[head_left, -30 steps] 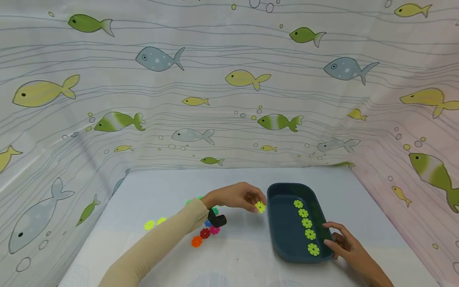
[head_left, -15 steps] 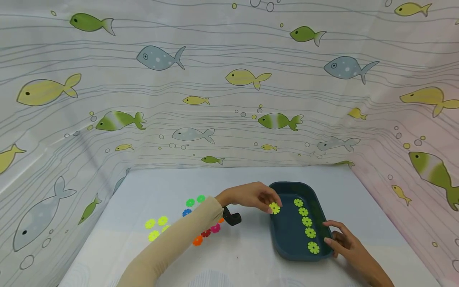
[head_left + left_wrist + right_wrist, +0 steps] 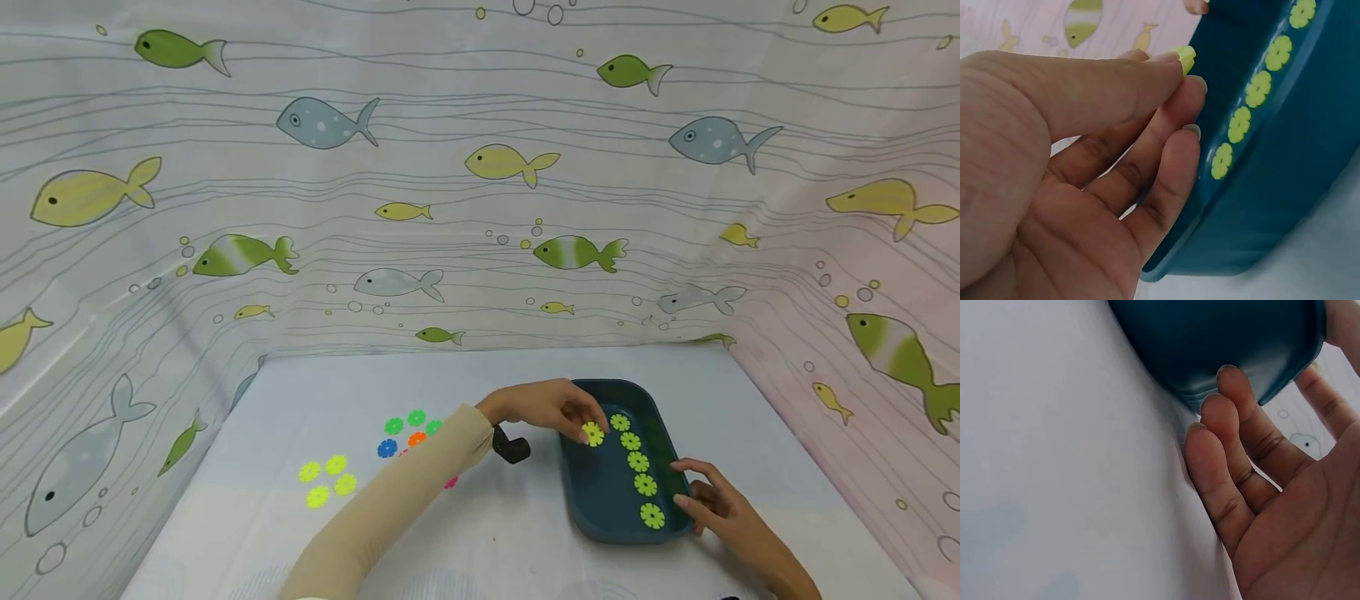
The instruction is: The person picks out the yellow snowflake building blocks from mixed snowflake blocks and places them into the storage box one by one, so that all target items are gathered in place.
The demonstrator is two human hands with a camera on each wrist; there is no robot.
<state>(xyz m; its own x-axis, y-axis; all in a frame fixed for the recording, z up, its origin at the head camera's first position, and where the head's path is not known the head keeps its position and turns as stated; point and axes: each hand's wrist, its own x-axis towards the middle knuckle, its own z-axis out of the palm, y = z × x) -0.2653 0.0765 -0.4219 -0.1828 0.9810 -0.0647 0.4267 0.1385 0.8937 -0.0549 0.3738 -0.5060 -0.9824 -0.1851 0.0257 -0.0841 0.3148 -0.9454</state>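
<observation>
My left hand point(image 3: 546, 405) pinches a yellow flower-shaped disc point(image 3: 593, 434) between thumb and fingers, above the left part of a dark blue tray point(image 3: 596, 504). In the left wrist view only the edge of that disc point(image 3: 1187, 59) shows past the thumb. Along the tray's right part runs a row of several matching yellow discs point(image 3: 638, 462). My right hand point(image 3: 726, 508) holds the tray's right wall near the front corner, its thumb and index finger at the rim. Its other fingers point(image 3: 1207, 456) are bent beside the outer wall in the right wrist view.
Left on the white table point(image 3: 480, 567) lie several loose yellow discs point(image 3: 318, 497). Green discs point(image 3: 394, 426), a blue disc point(image 3: 387, 448) and an orange disc point(image 3: 417, 439) lie nearer the left sleeve point(image 3: 405, 492), which hides part of that group. A fish-patterned curtain point(image 3: 480, 250) surrounds the table.
My left hand has moved right with the yellow disc, from outside the tray's left rim to over its inside. The right hand has stayed on the tray, which has barely shifted in view.
</observation>
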